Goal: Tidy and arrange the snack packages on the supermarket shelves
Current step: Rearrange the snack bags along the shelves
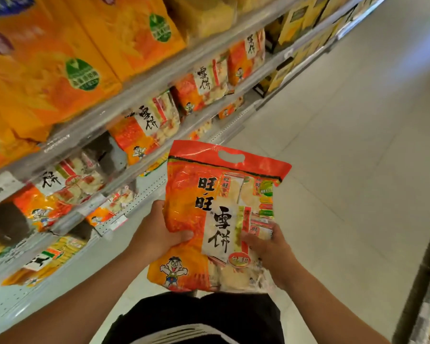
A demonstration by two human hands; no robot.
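A large red and orange rice cracker bag (216, 217) with black characters and a cartoon boy is held upright in front of me, away from the shelves. My left hand (157, 232) grips its left edge, thumb across the front. My right hand (271, 247) holds its lower right side. Matching bags (144, 132) stand in a row on the middle shelf (159, 155) to the left, with a dark gap (102, 150) between two of them.
Big orange snack packs (47, 70) fill the upper shelf. Smaller packs (109, 207) lie on lower shelves. A price tag (0, 189) hangs on the shelf edge at left. The tiled aisle floor (345, 145) stretches to the right. Another shelf unit (427, 294) edges the right side.
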